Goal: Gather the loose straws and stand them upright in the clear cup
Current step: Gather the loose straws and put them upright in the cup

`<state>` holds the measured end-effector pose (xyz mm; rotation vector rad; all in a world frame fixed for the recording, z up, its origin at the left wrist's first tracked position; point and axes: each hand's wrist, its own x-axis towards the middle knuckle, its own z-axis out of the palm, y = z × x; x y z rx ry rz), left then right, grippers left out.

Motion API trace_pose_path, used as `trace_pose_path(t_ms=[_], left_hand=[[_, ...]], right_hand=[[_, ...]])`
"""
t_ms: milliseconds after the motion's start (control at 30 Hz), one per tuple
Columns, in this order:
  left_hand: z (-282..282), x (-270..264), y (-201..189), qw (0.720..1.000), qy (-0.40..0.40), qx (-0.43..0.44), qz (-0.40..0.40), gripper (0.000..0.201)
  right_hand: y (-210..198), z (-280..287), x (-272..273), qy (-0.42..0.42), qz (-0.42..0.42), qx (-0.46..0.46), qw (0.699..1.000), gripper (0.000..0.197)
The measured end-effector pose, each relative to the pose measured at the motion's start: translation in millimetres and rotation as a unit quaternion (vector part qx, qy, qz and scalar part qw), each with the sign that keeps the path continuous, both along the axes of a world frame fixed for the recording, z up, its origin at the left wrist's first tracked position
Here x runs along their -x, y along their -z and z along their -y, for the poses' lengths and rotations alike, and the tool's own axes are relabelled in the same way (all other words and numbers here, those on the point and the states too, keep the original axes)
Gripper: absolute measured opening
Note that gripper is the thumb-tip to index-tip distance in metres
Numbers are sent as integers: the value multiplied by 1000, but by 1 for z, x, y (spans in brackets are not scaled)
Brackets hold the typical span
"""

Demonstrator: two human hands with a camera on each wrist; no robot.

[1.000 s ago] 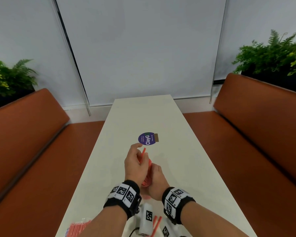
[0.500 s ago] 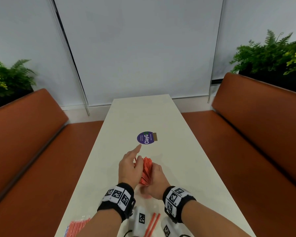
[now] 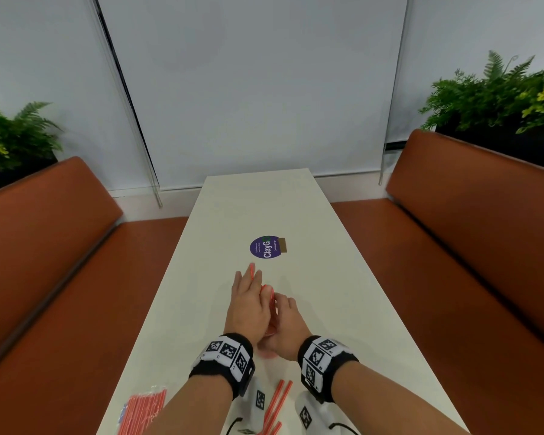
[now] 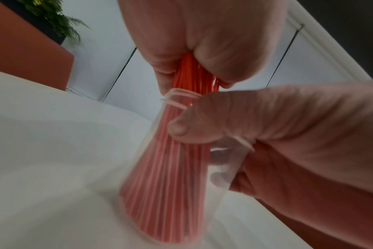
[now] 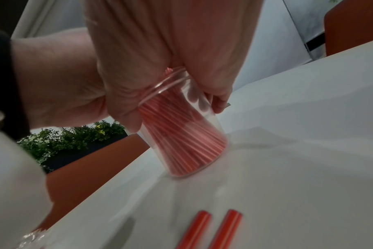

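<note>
Red plastic straws bundled inside clear plastic cup, tilted on white table. Right hand grips cup rim; left hand pinches straw tops. Risk: cup tipping, bundle spilling. Two loose straws remain nearby.

Long white table centre frame; brown benches either side; ferns upper corners; pale blinds behind.
</note>
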<state>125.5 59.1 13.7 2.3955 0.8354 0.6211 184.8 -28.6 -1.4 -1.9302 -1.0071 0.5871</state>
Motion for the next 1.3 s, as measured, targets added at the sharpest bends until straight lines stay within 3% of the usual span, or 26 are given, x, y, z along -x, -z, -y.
trace_pose_path(t_ms=[167, 367, 467, 567, 633, 767, 900, 1000, 1066, 1133, 1233, 1300], left_hand=[[3, 10, -2, 1000, -24, 10, -14, 52], [2, 18, 4, 991, 11, -48, 126, 34], [0, 14, -5, 984, 24, -47, 169, 44], [-2, 7, -10, 998, 34, -13, 57, 52], [-1, 7, -4, 999, 36, -36, 2, 40], [-1, 11, 3, 998, 6, -53, 24, 31], [2, 9, -11, 999, -12, 25, 31, 35], [13, 17, -27, 998, -20, 41, 39, 46], [21, 30, -37, 998, -43, 40, 15, 55], [28, 48, -44, 997, -64, 35, -20, 63], [45, 84, -46, 993, -71, 25, -86, 70], [59, 111, -40, 985, -34, 28, -168, 71]], right_hand=[[-2, 3, 0, 6, -21, -4, 1000, 91], [-1, 3, 0, 8, -34, 3, 999, 87], [1, 3, -1, 7, -34, 11, 999, 88], [1, 3, 0, 7, -36, 6, 999, 88], [2, 3, 0, 5, -23, -2, 1000, 90], [5, 3, 1, -3, -13, -8, 1000, 90], [4, 3, 4, -23, 11, 10, 1000, 81], [1, 3, 5, -13, 30, 55, 998, 102], [-3, 5, 5, 11, 51, 108, 993, 121], [-12, 14, 5, 55, 68, 140, 986, 127], [-22, 41, 8, 65, 151, 191, 968, 101], [-23, 62, 17, -33, 210, 215, 953, 85]])
